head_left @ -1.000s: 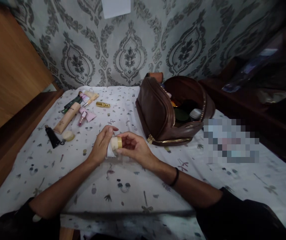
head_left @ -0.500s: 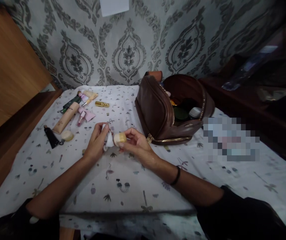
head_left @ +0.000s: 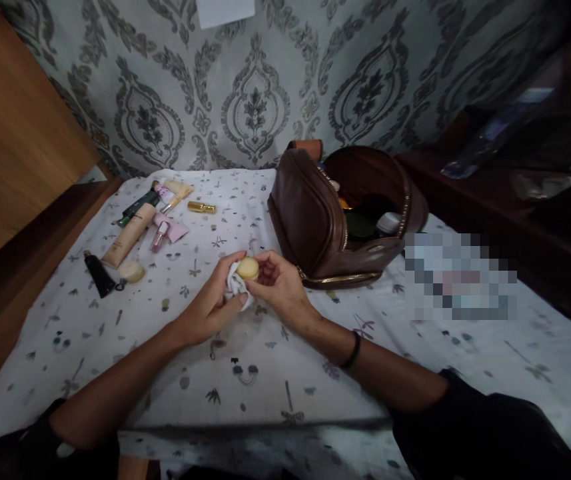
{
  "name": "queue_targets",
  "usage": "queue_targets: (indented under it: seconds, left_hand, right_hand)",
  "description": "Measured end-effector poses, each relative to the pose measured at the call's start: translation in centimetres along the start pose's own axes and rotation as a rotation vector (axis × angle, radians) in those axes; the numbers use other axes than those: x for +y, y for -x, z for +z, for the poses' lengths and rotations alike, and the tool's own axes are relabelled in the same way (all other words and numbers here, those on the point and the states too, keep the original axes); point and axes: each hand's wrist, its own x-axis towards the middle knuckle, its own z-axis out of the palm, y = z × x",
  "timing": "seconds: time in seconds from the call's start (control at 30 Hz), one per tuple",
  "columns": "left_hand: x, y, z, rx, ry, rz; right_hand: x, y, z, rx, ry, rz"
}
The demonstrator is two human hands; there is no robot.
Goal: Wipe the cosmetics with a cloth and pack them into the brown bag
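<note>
My left hand (head_left: 210, 303) is closed on a crumpled white cloth (head_left: 238, 292), which lies against a small round jar with a yellow lid (head_left: 248, 268). From the other side, the fingers of my right hand (head_left: 285, 291) grip that jar. Both hands meet above the middle of the patterned white cloth on the table (head_left: 190, 393). Just beyond my right hand stands a brown leather bag (head_left: 310, 220), unzipped, with several items inside.
At the left lie a black tube (head_left: 98, 273), a cream-coloured jar (head_left: 132, 271), a beige tube (head_left: 129, 237), a pink tube (head_left: 175, 229), a small pink bottle (head_left: 159, 237) and a gold tube (head_left: 202, 207). A blurred-out patch (head_left: 460, 277) is right of the bag.
My left hand has moved right with the white cloth, which now touches the jar. The jar has been tilted so that its yellow lid faces up toward the camera.
</note>
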Motion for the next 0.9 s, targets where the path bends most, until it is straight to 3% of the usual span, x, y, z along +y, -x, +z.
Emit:
queue_targets:
  seconds: [0.13, 0.4, 0.5, 0.7, 0.9]
  left_hand:
    - [-0.4, -0.2, -0.6, -0.013, -0.209, 0.019]
    - [-0.2, -0.8, -1.3, 0.058, -0.308, -0.081]
    - [-0.1, -0.9, -1.5, 0.082, -0.337, -0.062]
    - [0.1, -1.0, -2.1, 0.043, -0.403, 0.012]
    - [0.0, -1.0, -2.8, 0.084, -0.385, 0.009]
  right_hand:
    - [0.2, -0.2, -0.6, -0.013, 0.058, -0.052]
    - [-0.4, -0.5, -1.4, -0.140, 0.284, -0.207]
    - [-0.6, -0.3, -1.4, -0.172, 0.298, -0.179]
    - [-0.6, -0.1, -1.2, -0.192, 0.085, -0.033]
    - [-1.4, -0.2, -1.3, -0.303, -0.022, 0.036]
